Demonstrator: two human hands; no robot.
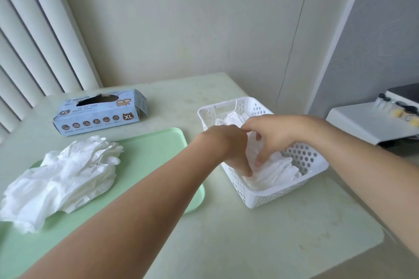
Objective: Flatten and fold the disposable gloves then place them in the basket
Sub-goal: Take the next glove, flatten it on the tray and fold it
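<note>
A white perforated basket [303,158] stands on the table right of centre, holding folded white gloves [274,172]. Both hands reach down into it. My left hand [229,145] has its fingers pointing down onto the gloves at the basket's near left side. My right hand [272,136] presses its fingertips on the same gloves just beside it. More folded gloves [231,120] lie at the basket's far end. A loose pile of white gloves [65,174] lies on the green tray [158,142] at the left.
A blue glove box [99,112] marked XL lies open at the back left. A white appliance [374,118] with knobs stands off the table's right side. Vertical blinds hang at the left, and a wall closes off the back.
</note>
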